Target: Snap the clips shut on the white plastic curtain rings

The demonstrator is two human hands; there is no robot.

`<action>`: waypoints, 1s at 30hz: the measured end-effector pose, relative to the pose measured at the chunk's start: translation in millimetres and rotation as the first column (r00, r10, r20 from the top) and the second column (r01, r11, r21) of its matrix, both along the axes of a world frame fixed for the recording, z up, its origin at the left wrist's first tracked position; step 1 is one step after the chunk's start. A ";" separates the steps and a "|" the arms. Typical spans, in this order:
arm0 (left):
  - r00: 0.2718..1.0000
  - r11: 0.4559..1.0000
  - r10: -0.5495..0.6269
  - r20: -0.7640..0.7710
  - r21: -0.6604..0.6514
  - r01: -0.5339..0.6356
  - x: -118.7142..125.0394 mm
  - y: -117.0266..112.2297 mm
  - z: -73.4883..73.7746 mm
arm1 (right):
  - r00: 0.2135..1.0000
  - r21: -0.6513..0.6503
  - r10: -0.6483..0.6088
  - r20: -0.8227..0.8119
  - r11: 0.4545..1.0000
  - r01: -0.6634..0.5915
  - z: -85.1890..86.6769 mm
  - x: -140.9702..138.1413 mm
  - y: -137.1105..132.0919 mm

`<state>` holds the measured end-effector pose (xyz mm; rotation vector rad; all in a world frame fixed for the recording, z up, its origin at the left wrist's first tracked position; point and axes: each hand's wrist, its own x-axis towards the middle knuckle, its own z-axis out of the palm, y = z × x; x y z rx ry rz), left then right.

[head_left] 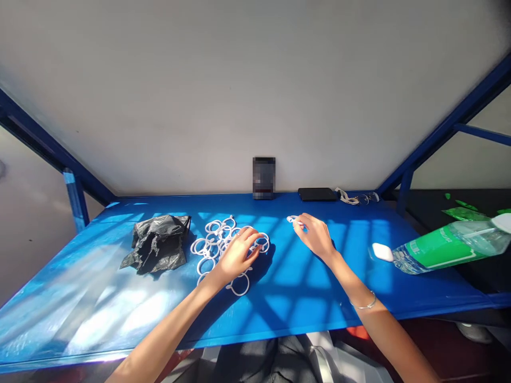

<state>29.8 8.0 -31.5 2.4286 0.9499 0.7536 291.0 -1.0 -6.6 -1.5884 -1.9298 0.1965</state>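
My left hand (237, 252) is over a loose pile of white plastic curtain rings (205, 265). Its thumb and fingers curve around one white curtain ring (264, 250) at the pile's right side. Small round knobs stick out from some of the rings. To the right, my right hand (315, 234) pinches another white curtain ring (291, 218) between thumb and fingers, low over the blue table. My left palm and fingers hide part of the pile.
On the blue table (287, 308) a crumpled black plastic bag (159, 242) lies left of the pile. Toward the wall are a dark upright device (264, 178), a black phone (317, 194) and glasses (365, 198). A green-labelled bottle (447, 247) and a white case (382, 252) are at right.
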 end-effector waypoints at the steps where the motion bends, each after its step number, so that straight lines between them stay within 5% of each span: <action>1: 0.995 0.997 0.014 -0.095 0.079 -0.007 0.2 0.5 -5.6 | 0.993 0.014 -0.068 0.094 0.998 0.067 0.3 3.9 1.5; 6: 0.924 0.966 0.083 -0.374 0.257 0.017 4.3 1.2 -26.8 | 0.905 -0.080 -0.161 0.394 0.975 0.208 -0.7 11.9 5.9; 12: 0.935 0.957 0.105 -0.339 0.290 -0.002 4.9 3.7 -34.3 | 0.911 -0.128 -0.176 0.372 0.963 0.239 -1.8 10.9 5.6; 17: 0.945 0.959 0.099 -0.311 0.283 -0.008 4.0 3.9 -29.5 | 0.985 -0.073 0.069 0.158 0.996 -0.058 -3.6 -1.1 0.6; 22: 0.962 0.980 0.032 -0.272 0.200 0.023 5.0 3.2 -22.3 | 0.907 -0.059 0.409 0.100 0.912 -0.405 -19.0 -25.2 -7.2; 30: 0.973 0.970 0.036 -0.230 0.241 0.021 7.5 4.4 -30.4 | 0.859 -0.015 0.468 0.206 0.879 -0.476 -50.6 -34.9 -4.3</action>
